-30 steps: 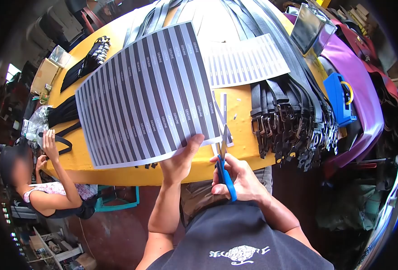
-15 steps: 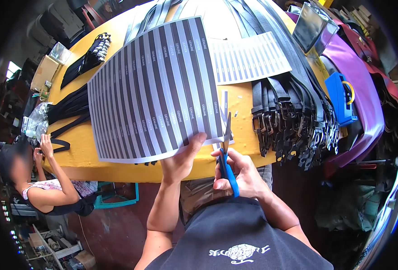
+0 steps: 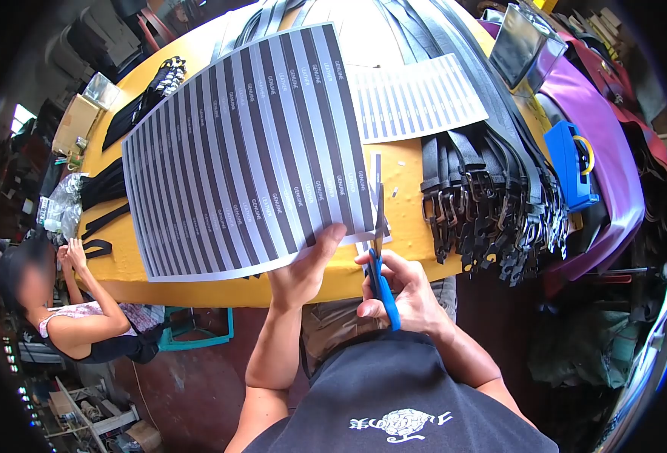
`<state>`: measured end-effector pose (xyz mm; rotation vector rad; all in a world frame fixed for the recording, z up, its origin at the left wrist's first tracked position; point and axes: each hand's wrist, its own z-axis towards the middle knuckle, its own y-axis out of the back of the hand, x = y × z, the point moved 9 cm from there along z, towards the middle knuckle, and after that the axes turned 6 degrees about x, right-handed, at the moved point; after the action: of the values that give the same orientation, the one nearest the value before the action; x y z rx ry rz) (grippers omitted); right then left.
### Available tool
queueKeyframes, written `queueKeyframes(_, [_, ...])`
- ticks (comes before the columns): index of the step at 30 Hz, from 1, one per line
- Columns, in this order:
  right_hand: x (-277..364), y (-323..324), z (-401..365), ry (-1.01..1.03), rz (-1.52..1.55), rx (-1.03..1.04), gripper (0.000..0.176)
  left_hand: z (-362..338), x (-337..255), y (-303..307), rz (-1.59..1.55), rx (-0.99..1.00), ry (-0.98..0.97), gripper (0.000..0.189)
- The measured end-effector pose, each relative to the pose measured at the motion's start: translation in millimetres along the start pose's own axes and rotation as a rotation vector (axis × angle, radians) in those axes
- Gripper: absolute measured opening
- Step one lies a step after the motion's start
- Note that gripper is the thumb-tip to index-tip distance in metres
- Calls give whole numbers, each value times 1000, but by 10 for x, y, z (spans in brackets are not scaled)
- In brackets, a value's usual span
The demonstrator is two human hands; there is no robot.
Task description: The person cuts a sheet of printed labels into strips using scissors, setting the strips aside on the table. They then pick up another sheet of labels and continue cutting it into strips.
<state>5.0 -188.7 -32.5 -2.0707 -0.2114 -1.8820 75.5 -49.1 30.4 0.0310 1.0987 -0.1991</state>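
Observation:
My left hand (image 3: 309, 260) grips the lower right edge of a large printed sheet (image 3: 235, 151), its thumb on top and fingers underneath. Dark and light stripes on the sheet carry the words "GENUINE LEATHER". In my right hand (image 3: 403, 291) is a pair of scissors (image 3: 385, 291) with blue handles. Their blades point away from me, right at the sheet's right edge near its lower corner. A thin cut strip (image 3: 376, 170) lies on the table just beyond the blades.
A smaller striped sheet (image 3: 424, 98) lies on the yellow-covered table (image 3: 405, 226). Black belts with buckles (image 3: 484, 196) hang over the edge at right, beside a blue holder (image 3: 567, 166). Another person (image 3: 84, 321) sits at left near black straps (image 3: 107, 185). A metal can (image 3: 520, 45) stands at back right.
The sheet's left side has swung left and slightly down, while both my hands stay nearly in place. The scissor blades look closer together. The other person's hands have shifted slightly lower.

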Motion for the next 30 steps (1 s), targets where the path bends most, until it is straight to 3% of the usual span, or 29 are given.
queueKeyframes(7, [49,14,11,117,-52,-46,60,7,-35,-27,-61,-14,10,20])
queueKeyframes(30, [-58,27,24,25,77,-73,50,-6,-12,-48,-82,-18,27,21])
